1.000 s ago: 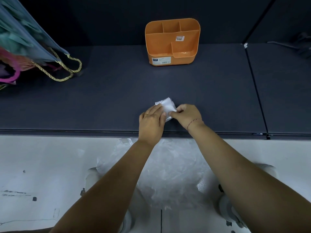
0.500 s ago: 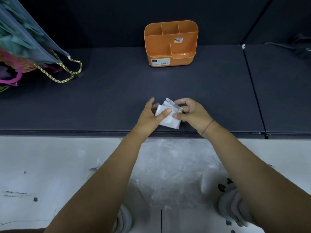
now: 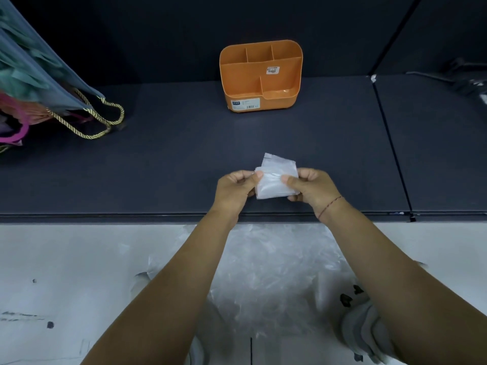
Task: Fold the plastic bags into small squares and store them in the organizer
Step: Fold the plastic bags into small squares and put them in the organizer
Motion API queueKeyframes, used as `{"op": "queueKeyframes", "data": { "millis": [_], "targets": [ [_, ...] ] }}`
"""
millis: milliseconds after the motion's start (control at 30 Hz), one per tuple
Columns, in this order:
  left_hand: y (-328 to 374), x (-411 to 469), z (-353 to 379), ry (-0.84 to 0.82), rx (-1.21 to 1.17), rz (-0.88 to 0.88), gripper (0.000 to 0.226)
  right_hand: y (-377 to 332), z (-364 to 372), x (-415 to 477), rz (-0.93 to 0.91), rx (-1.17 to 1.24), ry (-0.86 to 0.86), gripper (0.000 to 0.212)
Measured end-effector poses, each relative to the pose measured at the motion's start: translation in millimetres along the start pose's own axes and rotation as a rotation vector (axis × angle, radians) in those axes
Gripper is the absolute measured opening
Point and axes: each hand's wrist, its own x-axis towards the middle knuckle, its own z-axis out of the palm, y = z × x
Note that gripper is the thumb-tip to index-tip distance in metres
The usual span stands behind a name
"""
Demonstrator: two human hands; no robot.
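Dim overall. Dark shelf (image 3: 158, 167) and back wall (image 3: 158, 35) swallow light; wall near black. Pale floor (image 3: 52, 259) brightest area, lit evenly, no hard shadows. Mild sheen on bag (image 3: 275, 183), detail washed out. Small glint inside organizer (image 3: 286, 90). Centre fairly sharp. Wide-angle distortion: shelf front edge bows, right seam (image 3: 390, 143) leans. Left-edge tote (image 3: 39, 83) smeared; bottom-edge shoe (image 3: 369, 335) soft.

Folded plastic bag (image 3: 275, 179) pinched between left hand (image 3: 234, 189) and right hand (image 3: 312, 189); orange organizer (image 3: 261, 77) placed well behind on dark table (image 3: 171, 154).
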Motion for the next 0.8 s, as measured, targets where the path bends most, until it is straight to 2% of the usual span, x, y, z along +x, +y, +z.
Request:
{"op": "queueKeyframes", "data": {
  "millis": [67,167,233,300,400,467,633,800],
  "targets": [
    [5,13,-2,0.079,0.049,0.066,0.009,1,-5,5,0.010,0.008,0.059,0.005],
    [23,49,-5,0.216,0.305,0.325,0.007,0,-14,12,0.004,0.020,0.114,0.006],
    [40,75,-4,0.301,0.540,0.536,0.017,-1,-20,16,-0.008,0.017,0.115,0.007],
    [58,100,-1,0.335,0.691,0.666,0.029,-3,-25,19,-0.020,0.018,0.112,0.008],
    [74,132,5,0.274,0.841,0.710,0.039,-5,-32,24,-0.043,0.017,0.119,0.010],
    [75,148,8,0.218,0.903,0.675,0.041,-7,-34,27,-0.058,0.022,0.118,0.010],
    [66,150,7,0.246,0.822,0.656,0.036,-10,-30,31,-0.074,0.025,0.109,0.009],
    [40,106,-3,0.210,0.781,0.704,0.034,-32,-27,30,-0.171,-0.013,0.119,0.011]
  ]
}}
